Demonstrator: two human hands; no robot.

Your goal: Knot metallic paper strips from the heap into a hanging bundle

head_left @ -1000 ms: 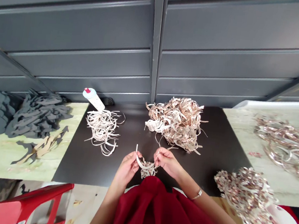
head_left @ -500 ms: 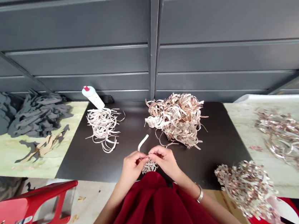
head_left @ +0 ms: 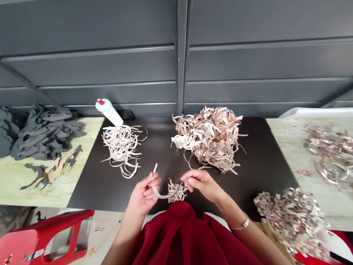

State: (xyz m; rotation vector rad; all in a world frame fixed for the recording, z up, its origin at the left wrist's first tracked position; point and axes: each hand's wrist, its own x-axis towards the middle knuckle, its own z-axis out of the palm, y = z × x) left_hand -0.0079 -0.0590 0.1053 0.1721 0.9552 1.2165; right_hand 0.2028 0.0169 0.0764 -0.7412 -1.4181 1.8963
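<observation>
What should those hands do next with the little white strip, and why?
I'd guess the right hand should pinch the pale strip where it meets the small curled bundle. The left hand seems to hold that strip, and its curve reaches the bundle, right beside the right hand.

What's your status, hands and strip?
Left hand gripping pale strip. Right hand beside small strip bundle. Larger strip pile lies beyond, apart from both hands.
</observation>
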